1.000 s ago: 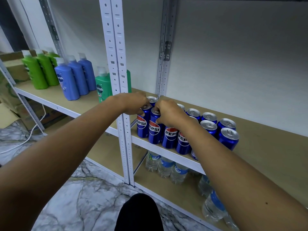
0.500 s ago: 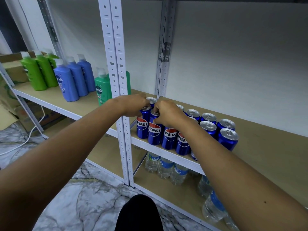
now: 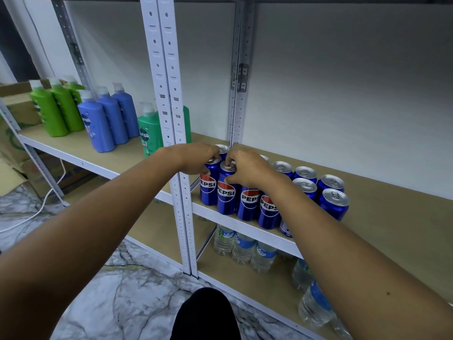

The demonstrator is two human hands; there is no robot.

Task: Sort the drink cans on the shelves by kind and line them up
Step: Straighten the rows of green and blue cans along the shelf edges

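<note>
Left hand grasping first Pepsi can just right of white shelf post; right hand gripping second Pepsi can beside it (both upright, front row).

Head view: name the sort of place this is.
Likely a shop stockroom: metal shelving holds rows of Pepsi cans, shampoo bottles and water bottles, with cardboard boxes beside.

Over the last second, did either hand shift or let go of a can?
Barely. The left hand still holds the leftmost front can, the right hand still holds the second can. No can was released or visibly shifted; the other cans stayed put.
</note>
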